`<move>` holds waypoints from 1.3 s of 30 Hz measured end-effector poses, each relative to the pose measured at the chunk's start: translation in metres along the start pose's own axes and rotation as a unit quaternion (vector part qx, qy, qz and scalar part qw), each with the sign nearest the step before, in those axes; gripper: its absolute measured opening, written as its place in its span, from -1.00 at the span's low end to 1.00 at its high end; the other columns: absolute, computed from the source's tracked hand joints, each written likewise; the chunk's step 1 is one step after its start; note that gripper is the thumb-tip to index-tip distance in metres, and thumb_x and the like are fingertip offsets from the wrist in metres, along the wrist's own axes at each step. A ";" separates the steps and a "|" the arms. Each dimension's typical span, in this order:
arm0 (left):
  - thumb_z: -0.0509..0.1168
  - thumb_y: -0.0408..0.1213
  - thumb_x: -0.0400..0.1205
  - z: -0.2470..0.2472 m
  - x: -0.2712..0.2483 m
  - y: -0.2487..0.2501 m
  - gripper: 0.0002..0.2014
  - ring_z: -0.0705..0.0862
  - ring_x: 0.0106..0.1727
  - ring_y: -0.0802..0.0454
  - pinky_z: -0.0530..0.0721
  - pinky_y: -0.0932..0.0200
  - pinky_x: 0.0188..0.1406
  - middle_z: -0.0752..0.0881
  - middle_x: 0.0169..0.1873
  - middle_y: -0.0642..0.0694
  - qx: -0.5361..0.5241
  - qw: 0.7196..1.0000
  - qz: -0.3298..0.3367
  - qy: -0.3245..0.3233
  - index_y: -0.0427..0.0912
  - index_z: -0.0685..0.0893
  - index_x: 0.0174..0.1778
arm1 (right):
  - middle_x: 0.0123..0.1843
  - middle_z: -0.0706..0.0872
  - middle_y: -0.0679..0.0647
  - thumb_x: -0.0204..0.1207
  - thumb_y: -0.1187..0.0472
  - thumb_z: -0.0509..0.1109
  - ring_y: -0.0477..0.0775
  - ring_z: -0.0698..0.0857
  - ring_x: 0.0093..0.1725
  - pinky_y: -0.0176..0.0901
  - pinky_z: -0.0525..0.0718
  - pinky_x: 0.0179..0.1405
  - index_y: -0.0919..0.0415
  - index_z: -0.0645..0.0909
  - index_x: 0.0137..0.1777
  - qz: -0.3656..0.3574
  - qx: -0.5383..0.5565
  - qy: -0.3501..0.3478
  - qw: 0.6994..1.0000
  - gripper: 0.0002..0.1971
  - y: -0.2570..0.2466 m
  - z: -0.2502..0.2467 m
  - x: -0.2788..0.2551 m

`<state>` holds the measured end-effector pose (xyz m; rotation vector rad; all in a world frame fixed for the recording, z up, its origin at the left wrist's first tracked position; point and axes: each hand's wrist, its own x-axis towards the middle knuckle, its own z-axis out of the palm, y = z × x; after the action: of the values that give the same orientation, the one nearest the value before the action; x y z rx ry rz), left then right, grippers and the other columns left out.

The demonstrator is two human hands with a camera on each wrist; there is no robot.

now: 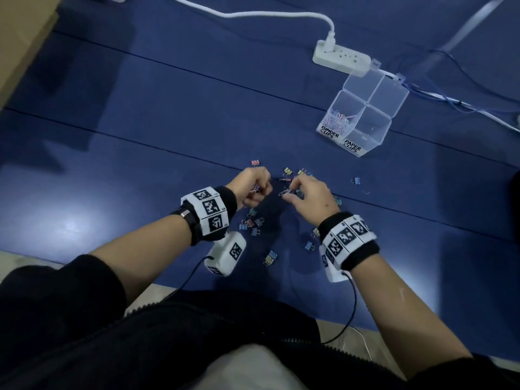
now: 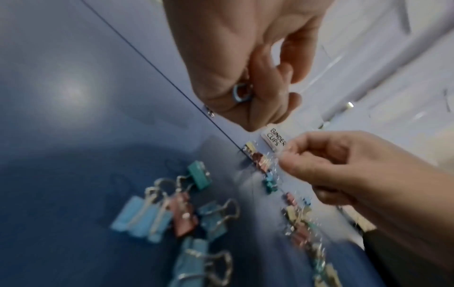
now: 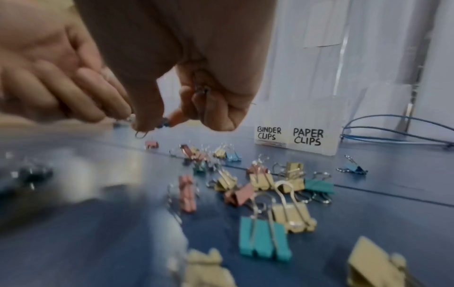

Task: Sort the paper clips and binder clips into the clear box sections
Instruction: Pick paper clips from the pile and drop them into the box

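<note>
A dark blue floor mat (image 1: 174,114) fills the scene, with wide bare room to the left. A tan board (image 1: 22,38) edges the far left corner. At the far right a white power strip (image 1: 342,59) and blue cables (image 1: 461,102) lie just behind the clear box (image 1: 365,108). Its lid stands open, and pastel paper clips (image 1: 339,119) sit in the section labelled BINDER CLIPS. Small coloured binder clips (image 1: 254,222) are scattered on the mat between the person and the box. Above them, the left hand (image 1: 254,185) has fingers curled around a light blue paper clip (image 2: 242,93). The right hand (image 1: 311,197) pinches a paper clip (image 1: 285,191), fingertips close together.
</note>
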<state>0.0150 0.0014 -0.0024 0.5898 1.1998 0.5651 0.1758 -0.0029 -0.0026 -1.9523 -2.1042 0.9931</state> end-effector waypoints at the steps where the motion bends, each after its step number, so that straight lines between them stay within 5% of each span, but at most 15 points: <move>1: -0.13 -0.54 0.47 -0.001 0.000 0.002 -0.72 0.18 -0.77 0.20 0.06 0.59 -0.76 0.43 -0.63 -0.05 -0.037 0.999 0.001 -0.009 -0.11 0.25 -0.46 | 0.03 0.69 0.17 0.44 0.15 0.43 0.18 0.63 0.06 0.00 0.56 0.13 0.25 0.57 -0.07 -0.009 0.036 0.035 0.999 -0.82 0.000 -0.002 -0.004; 8: 0.20 -0.10 0.66 0.013 0.002 0.005 -0.80 0.15 -0.70 0.24 0.02 0.45 -0.76 0.30 -0.61 0.11 0.092 0.995 0.008 -0.048 0.00 0.59 -0.26 | -0.16 0.67 0.13 0.42 0.23 0.44 0.02 0.55 -0.17 -0.19 0.48 -0.10 0.33 0.61 -0.12 -0.095 0.059 0.172 0.979 -0.84 -0.005 -0.011 -0.019; 11: 0.22 -0.19 0.67 0.014 -0.001 0.002 -0.76 0.15 -0.70 0.25 0.05 0.45 -0.78 0.23 -0.59 0.07 0.088 0.993 0.039 -0.070 -0.06 0.58 -0.33 | -0.29 0.52 -0.10 0.40 0.25 0.46 -0.28 0.44 -0.35 -0.42 0.39 -0.24 0.31 0.60 -0.15 -0.093 0.089 0.166 0.978 -0.86 -0.004 -0.010 -0.020; 13: 0.18 -0.26 0.69 0.013 -0.003 0.002 -0.72 0.15 -0.70 0.26 0.07 0.47 -0.80 0.21 -0.57 0.05 0.080 0.992 0.050 -0.080 -0.08 0.53 -0.37 | -0.44 0.35 -0.17 0.37 0.27 0.50 -0.29 0.42 -0.45 -0.49 0.37 -0.36 0.23 0.59 -0.18 -0.059 0.154 0.158 0.973 -0.87 -0.004 -0.010 -0.020; 17: 0.11 -0.34 0.72 0.012 -0.009 0.007 -0.71 0.19 -0.72 0.31 0.08 0.51 -0.80 0.32 -0.70 0.17 0.075 0.988 0.058 -0.119 -0.09 0.50 -0.35 | -0.53 0.22 -0.03 0.38 0.42 0.46 -0.23 0.27 -0.60 -0.44 0.34 -0.44 0.16 0.59 -0.17 -0.020 0.331 0.115 0.936 -0.83 -0.006 -0.012 -0.024; 22: 0.11 -0.39 0.70 0.005 -0.015 0.017 -0.72 0.21 -0.76 0.32 0.08 0.50 -0.80 0.33 -0.76 0.19 0.113 0.977 0.065 -0.166 -0.16 0.54 -0.34 | -0.39 0.36 0.26 0.46 0.47 0.35 -0.25 0.23 -0.63 -0.48 0.27 -0.66 0.07 0.66 -0.24 -0.029 0.435 0.050 0.899 -0.74 -0.006 -0.015 -0.028; 25: 0.26 -0.43 0.61 -0.003 -0.014 0.019 -0.69 0.20 -0.71 0.31 0.08 0.49 -0.74 0.31 -0.66 0.08 0.114 0.980 0.079 -0.145 -0.09 0.67 -0.43 | -0.50 0.44 0.10 0.48 0.48 0.33 -0.25 0.27 -0.64 -0.49 0.28 -0.66 0.12 0.70 -0.21 -0.038 0.437 0.048 0.898 -0.75 -0.008 -0.019 -0.029; 27: 0.29 -0.44 0.59 -0.006 -0.013 0.020 -0.72 0.18 -0.70 0.29 0.08 0.48 -0.73 0.30 -0.65 0.09 0.101 0.983 0.089 -0.128 -0.07 0.71 -0.42 | -0.60 0.46 -0.18 0.46 0.49 0.35 -0.24 0.33 -0.64 -0.54 0.32 -0.60 0.17 0.69 -0.06 -0.055 0.412 0.077 0.906 -0.78 -0.011 -0.021 -0.029; 34: 0.23 -0.46 0.63 -0.006 -0.018 0.024 -0.78 0.17 -0.73 0.32 0.02 0.41 -0.69 0.31 -0.76 0.19 0.078 0.985 0.104 -0.112 -0.19 0.66 -0.31 | -0.52 0.28 -0.02 0.43 0.48 0.39 -0.28 0.38 -0.54 -0.57 0.45 -0.31 0.19 0.66 -0.04 -0.073 0.349 0.249 0.901 -0.79 -0.017 -0.021 -0.026; 39: 0.18 -0.45 0.65 -0.005 -0.021 0.022 -0.73 0.21 -0.74 0.30 0.03 0.41 -0.71 0.35 -0.75 0.16 0.053 0.989 0.082 -0.113 -0.15 0.60 -0.36 | -0.52 0.29 -0.01 0.43 0.45 0.41 -0.27 0.38 -0.55 -0.58 0.44 -0.32 0.22 0.68 -0.09 -0.066 0.339 0.243 0.906 -0.85 -0.016 -0.026 -0.026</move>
<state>0.0026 0.0037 0.0252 0.8261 0.9758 0.5586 0.1794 -0.0161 0.0354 -1.4757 -1.3463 0.9167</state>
